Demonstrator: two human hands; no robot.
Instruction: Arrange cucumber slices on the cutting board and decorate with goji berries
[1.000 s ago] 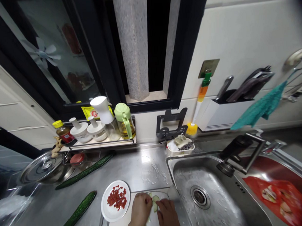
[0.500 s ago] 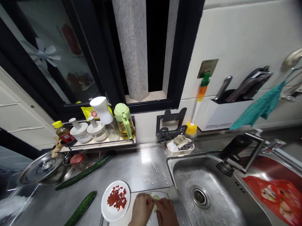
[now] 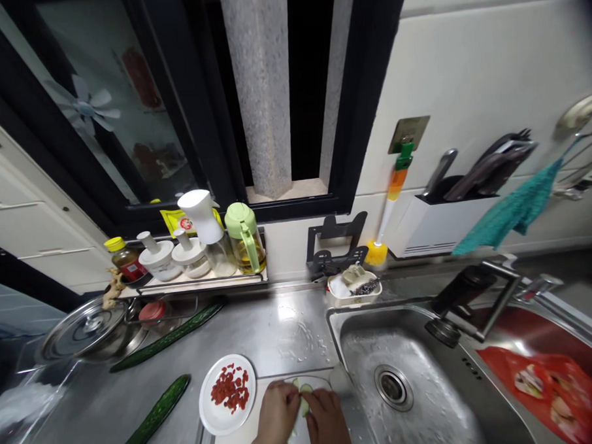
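Observation:
Over a pale cutting board (image 3: 241, 441) at the bottom of the head view, my left hand (image 3: 277, 412) and my right hand (image 3: 329, 420) meet fingertip to fingertip. Between them shows a pale green cucumber slice (image 3: 305, 406), pinched by the fingers of both hands. More slices peek out around the hands, partly hidden by them. Left of my left hand, a white plate (image 3: 206, 412) holds red dried berries (image 3: 229, 390). Two whole cucumbers lie farther left: one near cucumber (image 3: 152, 418) and one far cucumber (image 3: 171, 339).
To the right is a steel sink (image 3: 430, 373), with a faucet (image 3: 498, 298) and a red plastic bag (image 3: 548, 388) beyond. A rack at the back left carries an oil jug (image 3: 245, 240) and seasoning jars. A lidded pot (image 3: 89, 332) stands at far left; a knife holder (image 3: 450, 222) hangs on the wall.
The view has shifted very slightly. Both hands keep nearly the same pinching pose over the board.

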